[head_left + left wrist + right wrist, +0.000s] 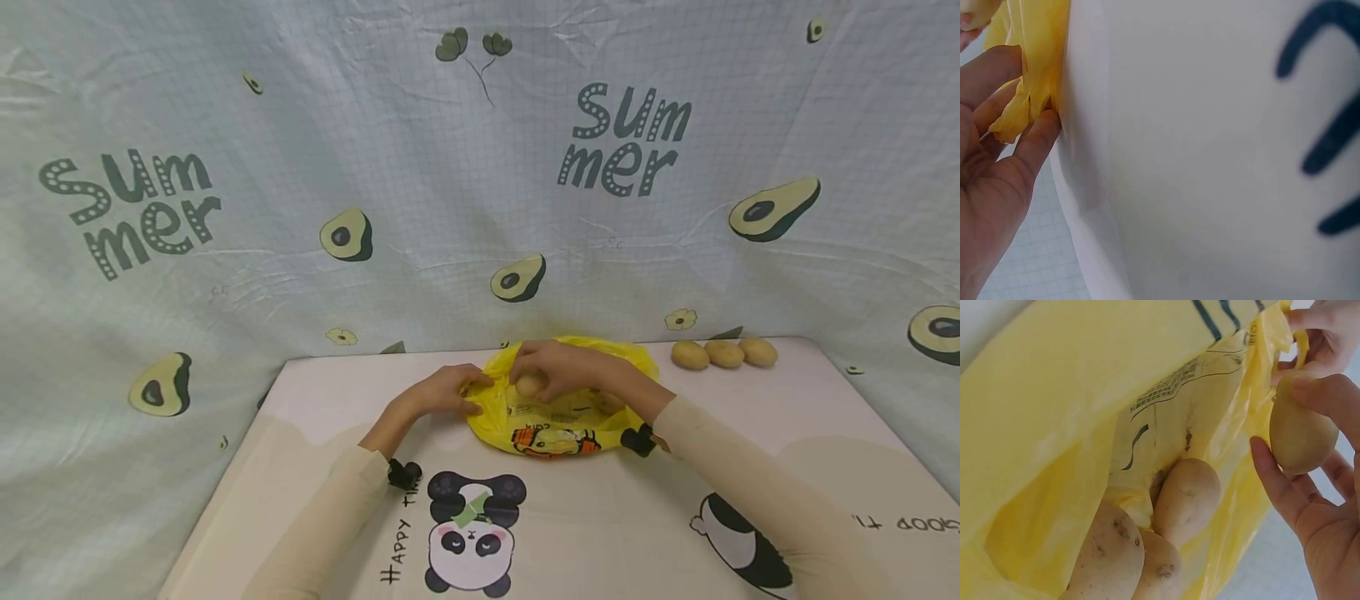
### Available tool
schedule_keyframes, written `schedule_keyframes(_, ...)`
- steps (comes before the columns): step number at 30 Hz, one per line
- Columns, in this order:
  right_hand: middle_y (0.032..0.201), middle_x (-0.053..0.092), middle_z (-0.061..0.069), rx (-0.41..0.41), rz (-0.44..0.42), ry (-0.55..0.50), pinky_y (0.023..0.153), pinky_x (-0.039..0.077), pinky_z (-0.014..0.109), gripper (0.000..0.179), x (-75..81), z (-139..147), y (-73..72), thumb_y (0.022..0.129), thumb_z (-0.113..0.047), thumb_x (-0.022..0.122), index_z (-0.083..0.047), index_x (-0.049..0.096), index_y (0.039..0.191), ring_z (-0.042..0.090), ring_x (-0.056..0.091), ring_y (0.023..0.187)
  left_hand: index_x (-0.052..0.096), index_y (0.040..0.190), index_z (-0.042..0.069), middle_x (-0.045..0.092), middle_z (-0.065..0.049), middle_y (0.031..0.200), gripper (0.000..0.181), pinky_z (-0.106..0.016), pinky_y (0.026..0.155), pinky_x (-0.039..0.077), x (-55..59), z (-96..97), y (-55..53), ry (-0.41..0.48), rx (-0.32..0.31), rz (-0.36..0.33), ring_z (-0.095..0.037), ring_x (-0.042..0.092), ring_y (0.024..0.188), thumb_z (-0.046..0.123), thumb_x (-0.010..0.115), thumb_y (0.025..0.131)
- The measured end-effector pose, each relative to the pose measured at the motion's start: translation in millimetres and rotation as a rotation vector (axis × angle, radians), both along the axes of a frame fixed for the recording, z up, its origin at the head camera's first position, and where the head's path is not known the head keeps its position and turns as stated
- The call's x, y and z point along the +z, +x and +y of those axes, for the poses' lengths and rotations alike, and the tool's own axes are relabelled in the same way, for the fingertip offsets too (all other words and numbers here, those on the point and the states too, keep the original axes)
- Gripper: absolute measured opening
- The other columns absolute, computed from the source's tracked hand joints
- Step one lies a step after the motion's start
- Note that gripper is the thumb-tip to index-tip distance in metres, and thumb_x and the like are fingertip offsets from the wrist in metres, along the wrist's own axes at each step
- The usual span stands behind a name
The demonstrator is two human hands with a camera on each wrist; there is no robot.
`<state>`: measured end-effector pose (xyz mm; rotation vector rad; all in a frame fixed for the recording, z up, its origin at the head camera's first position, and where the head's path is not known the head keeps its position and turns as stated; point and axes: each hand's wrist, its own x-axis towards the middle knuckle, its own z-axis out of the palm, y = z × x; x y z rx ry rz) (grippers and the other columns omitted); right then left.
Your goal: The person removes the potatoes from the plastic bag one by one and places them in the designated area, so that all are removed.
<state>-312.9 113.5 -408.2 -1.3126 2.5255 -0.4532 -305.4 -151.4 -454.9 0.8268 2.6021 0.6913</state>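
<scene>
An avocado-print backdrop (420,167) hangs behind the pale table (600,517), meeting it along the far edge. Near the middle of that edge sits a yellow plastic bag (495,421), its mouth spread upward and its near side printed. The left hand (446,390) pinches the rim on the bag's left side, fingers and thumb closed on a bunch of film; were that grip to slip, the thin plastic could fold inward and cover the mouth. The right hand (558,369) is partly curled, thumb and fingers round one potato, above the mouth toward its left side. Three potatoes (725,354) lie touching in a row by the far edge, short of the far right corner; being rounded, they might roll if the bag or a sleeve nudged them. At least three loose potatoes (1188,500) rest inside the bag; how many more the film hides I cannot tell. Smallest is the held potato (1304,434): its smooth skin could slide from the fingertips, and a drop off-centre could strike the rim or miss the bag.
</scene>
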Motion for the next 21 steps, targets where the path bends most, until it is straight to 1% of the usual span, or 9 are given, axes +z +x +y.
schedule_keyframes(5,0.125,0.055,0.003,-0.005,0.01,-0.048,0.102,0.049,0.04,0.04,2.3,5,3.7,0.082,-0.007,0.082,-0.013,0.072,0.121,0.022,0.053,0.115,0.065,0.135,0.007,0.06,-0.009,0.14,0.047,-0.044,0.115,0.041,0.5,0.3,0.0,0.005,0.002,-0.003,-0.028,0.053,0.132,0.014,0.077,0.09)
schedule_keyframes(10,0.125,0.055,0.002,-0.005,-0.019,-0.091,0.098,0.051,0.039,0.039,2.5,11,8.2,0.082,-0.006,0.08,-0.013,0.071,0.12,0.022,0.055,0.111,0.065,0.135,0.008,0.06,-0.009,0.14,0.047,-0.044,0.115,0.041,-2.5,-0.1,-0.7,0.005,0.01,-0.011,-0.028,0.053,0.131,0.015,0.077,0.091)
schedule_keyframes(14,0.124,0.054,0.002,-0.019,-0.042,-0.131,0.097,0.052,0.039,0.038,2.5,17,11.6,0.083,-0.005,0.079,-0.014,0.071,0.119,0.023,0.055,0.111,0.065,0.135,0.009,0.06,-0.008,0.14,0.047,-0.044,0.115,0.041,-4.0,0.0,-1.0,-0.001,0.019,-0.014,-0.028,0.053,0.132,0.015,0.077,0.091)
schedule_keyframes(18,0.126,0.053,0.001,-0.039,-0.062,-0.17,0.097,0.052,0.04,0.038,3.9,23,15.4,0.084,-0.004,0.079,-0.016,0.071,0.118,0.023,0.054,0.112,0.065,0.135,0.009,0.06,-0.008,0.14,0.047,-0.044,0.115,0.04,-4.1,-0.6,-0.8,-0.001,0.019,-0.008,-0.028,0.053,0.132,0.015,0.077,0.091)
schedule_keyframes(21,0.127,0.053,0.001,-0.043,-0.059,-0.187,0.095,0.053,0.039,0.038,4.1,28,17.2,0.084,-0.005,0.079,-0.021,0.07,0.117,0.023,0.055,0.11,0.065,0.135,0.009,0.06,-0.008,0.14,0.047,-0.044,0.116,0.04,-3.6,-0.8,-0.7,0.003,0.015,-0.006,-0.028,0.053,0.132,0.015,0.077,0.09)
